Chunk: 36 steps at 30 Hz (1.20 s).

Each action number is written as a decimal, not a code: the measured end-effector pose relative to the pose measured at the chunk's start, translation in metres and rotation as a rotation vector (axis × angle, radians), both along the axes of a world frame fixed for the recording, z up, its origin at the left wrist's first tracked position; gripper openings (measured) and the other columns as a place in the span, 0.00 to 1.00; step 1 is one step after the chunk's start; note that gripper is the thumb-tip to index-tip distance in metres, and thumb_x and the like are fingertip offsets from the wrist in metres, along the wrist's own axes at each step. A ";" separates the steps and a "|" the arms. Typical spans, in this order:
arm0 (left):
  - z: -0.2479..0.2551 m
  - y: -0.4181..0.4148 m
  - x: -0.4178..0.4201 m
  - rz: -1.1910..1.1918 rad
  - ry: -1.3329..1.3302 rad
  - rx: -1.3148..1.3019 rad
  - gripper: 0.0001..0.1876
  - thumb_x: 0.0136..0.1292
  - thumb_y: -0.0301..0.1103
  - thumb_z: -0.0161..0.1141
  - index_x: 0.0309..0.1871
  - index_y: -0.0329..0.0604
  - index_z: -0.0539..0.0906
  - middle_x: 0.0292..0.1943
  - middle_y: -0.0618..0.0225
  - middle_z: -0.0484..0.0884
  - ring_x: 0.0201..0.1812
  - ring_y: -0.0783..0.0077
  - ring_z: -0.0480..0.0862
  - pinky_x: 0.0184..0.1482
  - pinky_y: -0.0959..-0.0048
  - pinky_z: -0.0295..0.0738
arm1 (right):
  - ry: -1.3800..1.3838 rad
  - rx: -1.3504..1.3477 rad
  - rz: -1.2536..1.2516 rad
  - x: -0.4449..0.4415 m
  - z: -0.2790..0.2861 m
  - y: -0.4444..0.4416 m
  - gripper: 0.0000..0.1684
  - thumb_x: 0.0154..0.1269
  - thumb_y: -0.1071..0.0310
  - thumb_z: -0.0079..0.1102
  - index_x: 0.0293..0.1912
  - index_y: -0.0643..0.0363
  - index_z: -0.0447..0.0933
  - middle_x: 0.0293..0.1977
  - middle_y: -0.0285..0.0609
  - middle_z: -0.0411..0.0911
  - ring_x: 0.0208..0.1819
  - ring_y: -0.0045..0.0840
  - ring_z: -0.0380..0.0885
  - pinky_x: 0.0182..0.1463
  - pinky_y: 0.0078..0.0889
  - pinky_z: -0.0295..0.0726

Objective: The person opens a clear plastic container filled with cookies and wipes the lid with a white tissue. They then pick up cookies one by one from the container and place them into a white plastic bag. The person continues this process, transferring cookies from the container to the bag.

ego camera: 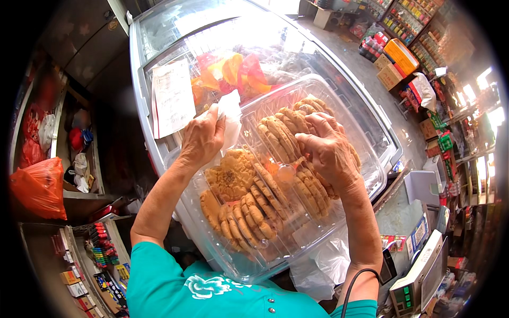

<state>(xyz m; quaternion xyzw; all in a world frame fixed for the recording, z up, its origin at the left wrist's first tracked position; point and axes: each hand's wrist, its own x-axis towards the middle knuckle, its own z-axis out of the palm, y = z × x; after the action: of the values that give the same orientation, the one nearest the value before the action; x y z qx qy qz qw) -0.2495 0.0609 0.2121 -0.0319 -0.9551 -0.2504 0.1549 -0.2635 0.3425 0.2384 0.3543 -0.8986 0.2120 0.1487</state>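
My left hand (pixel 203 133) grips a crumpled white tissue or thin white bag (pixel 230 119) near the left side of a clear plastic container (pixel 242 274). Round, cracked-top cookies (pixel 230 175) fill the container in rows, most standing on edge and one or more lying flat at the left. Over the upper right rows is my right hand (pixel 328 147), its fingers curled down onto the cookies (pixel 280 135); whether it grips one cannot be told. The container rests on a glass-topped chest freezer (pixel 346 75). A handwritten paper sheet (pixel 171 97) lies on the glass beyond my left hand.
Red and yellow plastic bags (pixel 234 73) show at the freezer. White plastic bags (pixel 328 262) hang by the container's near right corner. An electronic scale (pixel 417 270) stands at the lower right. Shelves of small goods (pixel 105 246) and an orange bag (pixel 39 189) are at the left.
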 end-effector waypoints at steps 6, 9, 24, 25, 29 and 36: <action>0.002 0.001 0.002 0.002 0.002 0.000 0.11 0.67 0.33 0.52 0.44 0.33 0.75 0.31 0.45 0.82 0.36 0.44 0.83 0.38 0.54 0.76 | 0.096 -0.008 0.038 -0.002 0.000 0.001 0.17 0.49 0.77 0.59 0.41 0.54 0.83 0.53 0.48 0.73 0.58 0.43 0.70 0.60 0.43 0.68; 0.003 0.000 0.002 -0.002 -0.005 0.007 0.11 0.67 0.34 0.52 0.44 0.33 0.75 0.32 0.45 0.82 0.37 0.44 0.83 0.39 0.54 0.76 | 0.141 -0.059 0.092 -0.001 0.003 -0.001 0.16 0.51 0.75 0.57 0.42 0.52 0.83 0.53 0.47 0.73 0.58 0.42 0.70 0.59 0.43 0.68; -0.001 -0.001 0.000 -0.009 0.017 0.007 0.12 0.67 0.33 0.52 0.45 0.33 0.75 0.29 0.44 0.82 0.34 0.44 0.83 0.37 0.54 0.77 | 0.092 0.029 0.164 0.002 -0.008 -0.007 0.14 0.52 0.70 0.56 0.41 0.53 0.83 0.53 0.47 0.74 0.60 0.41 0.68 0.61 0.42 0.66; -0.001 -0.001 0.000 -0.007 0.023 0.007 0.12 0.67 0.33 0.52 0.45 0.33 0.75 0.29 0.44 0.82 0.34 0.43 0.83 0.37 0.54 0.77 | 0.093 0.017 0.164 0.001 -0.008 -0.006 0.14 0.53 0.71 0.56 0.41 0.54 0.83 0.52 0.47 0.74 0.60 0.41 0.68 0.61 0.42 0.66; 0.000 -0.001 0.000 -0.006 0.013 0.002 0.12 0.67 0.33 0.52 0.45 0.32 0.75 0.30 0.44 0.82 0.35 0.43 0.83 0.37 0.54 0.77 | 0.164 -0.103 0.031 -0.002 0.001 -0.002 0.17 0.46 0.76 0.61 0.40 0.53 0.83 0.51 0.46 0.74 0.57 0.42 0.70 0.60 0.42 0.69; 0.000 0.000 0.000 0.005 0.003 -0.017 0.12 0.66 0.32 0.52 0.46 0.31 0.75 0.30 0.44 0.82 0.35 0.44 0.83 0.37 0.54 0.76 | 0.078 -0.014 -0.001 0.000 0.001 0.001 0.17 0.45 0.77 0.61 0.39 0.55 0.83 0.52 0.48 0.74 0.58 0.42 0.69 0.62 0.43 0.67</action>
<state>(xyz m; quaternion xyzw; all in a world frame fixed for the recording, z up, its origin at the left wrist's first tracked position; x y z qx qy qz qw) -0.2494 0.0610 0.2116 -0.0311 -0.9571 -0.2418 0.1567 -0.2636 0.3435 0.2396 0.3609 -0.8907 0.2044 0.1860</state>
